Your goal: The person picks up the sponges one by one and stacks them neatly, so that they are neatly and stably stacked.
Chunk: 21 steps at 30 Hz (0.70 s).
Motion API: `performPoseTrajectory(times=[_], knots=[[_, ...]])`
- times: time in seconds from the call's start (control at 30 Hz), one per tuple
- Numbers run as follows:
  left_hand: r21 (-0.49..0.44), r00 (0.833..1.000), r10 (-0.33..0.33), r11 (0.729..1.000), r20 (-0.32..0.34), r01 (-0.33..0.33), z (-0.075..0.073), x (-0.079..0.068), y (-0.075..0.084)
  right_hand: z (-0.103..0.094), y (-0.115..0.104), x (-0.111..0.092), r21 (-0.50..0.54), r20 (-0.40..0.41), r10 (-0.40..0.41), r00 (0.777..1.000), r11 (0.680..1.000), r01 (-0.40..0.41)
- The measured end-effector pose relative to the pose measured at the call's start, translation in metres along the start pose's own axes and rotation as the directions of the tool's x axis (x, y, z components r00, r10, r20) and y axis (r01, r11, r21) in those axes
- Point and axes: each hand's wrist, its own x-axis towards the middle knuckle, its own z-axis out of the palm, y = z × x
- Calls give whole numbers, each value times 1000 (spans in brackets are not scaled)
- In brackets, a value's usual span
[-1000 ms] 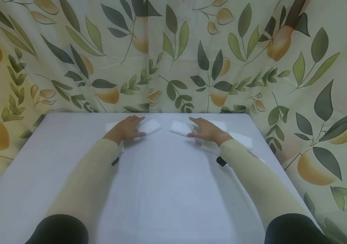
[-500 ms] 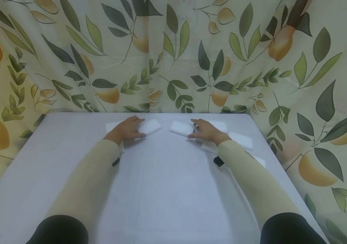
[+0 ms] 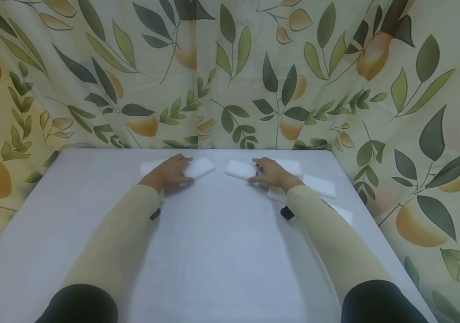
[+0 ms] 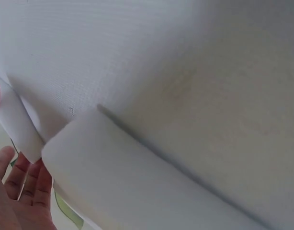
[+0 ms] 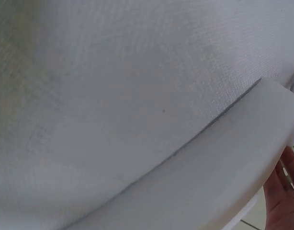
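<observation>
Near the far edge of the white table, my left hand (image 3: 169,170) holds a flat white rectangular pad (image 3: 199,168) between thumb and fingers. My right hand (image 3: 272,172) grips a similar white pad (image 3: 239,169) the same way, a short gap to its right. The two pads angle toward each other without meeting. In the left wrist view, the held pad (image 4: 17,124) shows beyond a larger-looking near pad (image 4: 128,177), with the left fingers (image 4: 34,184) behind. The right wrist view has a pad (image 5: 199,177) across the foreground, partly covering the right hand (image 5: 283,191).
More white pads lie around the right forearm, including one behind the hand (image 3: 290,167), one beside the wrist (image 3: 319,186) and one by the sleeve (image 3: 343,214). Another pad (image 3: 147,167) is partly under the left wrist. A leaf-patterned curtain (image 3: 230,80) borders the table (image 3: 213,251).
The right forearm and sleeve have shifted slightly left, uncovering more of the pad beside them. Both hands and the pads they hold stay nearly in place.
</observation>
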Motion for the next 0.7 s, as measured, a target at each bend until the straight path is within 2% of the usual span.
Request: performPoseTrajectory(times=[0.43,0.7], knots=[[-19,997,-57,998,41,58,1,3,-2,5,1,6,15,-29,3,1000,1000,-2],[-21,998,-50,998,38,51,1,4,-1,4,-2,7,17,-44,19,999,1000,-19]])
